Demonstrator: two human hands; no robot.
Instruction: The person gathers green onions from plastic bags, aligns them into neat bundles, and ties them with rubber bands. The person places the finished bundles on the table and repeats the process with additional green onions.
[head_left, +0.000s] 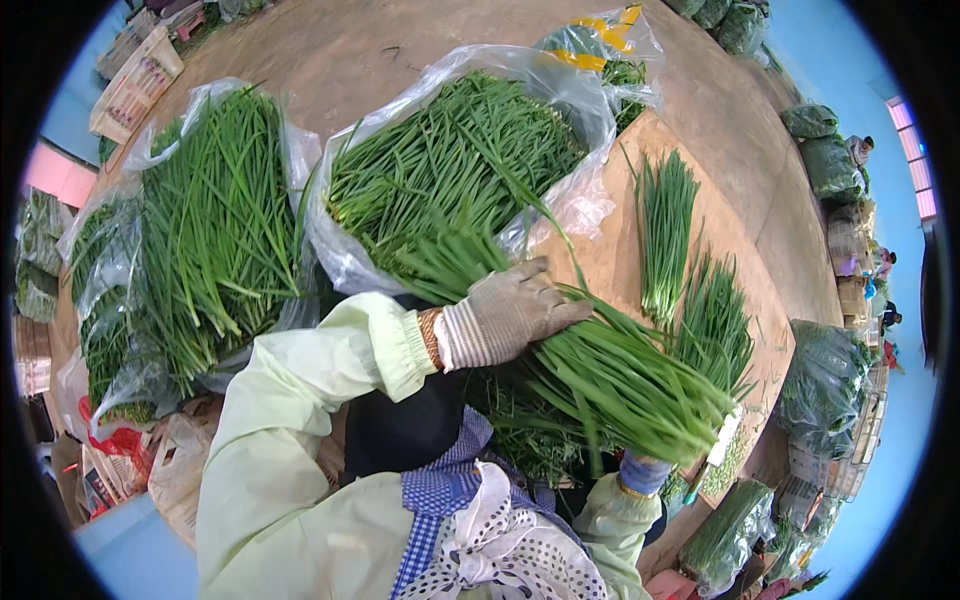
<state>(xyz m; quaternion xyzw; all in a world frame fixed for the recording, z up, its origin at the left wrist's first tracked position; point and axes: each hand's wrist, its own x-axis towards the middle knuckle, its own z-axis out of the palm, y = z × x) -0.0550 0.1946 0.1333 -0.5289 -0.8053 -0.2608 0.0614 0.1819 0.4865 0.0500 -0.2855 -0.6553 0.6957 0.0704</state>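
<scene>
My left hand, in a grey knit glove, is closed around the middle of a thick bunch of long green garlic chives. The bunch slants across in front of me, its lower right end blurred. Of my right hand, only a blue cuff shows below that end; leaves hide its fingers. Two smaller chive bunches, one upright in the picture and one beside it, lie on a wooden board. Ahead of my left hand, a clear plastic bag is packed with chives.
More chives fill plastic wrapping on the left. Loose cut leaves lie near my lap. A white-edged object stands at the board's right side. Bagged greens line the right wall, where people sit farther off. A crate stands far left.
</scene>
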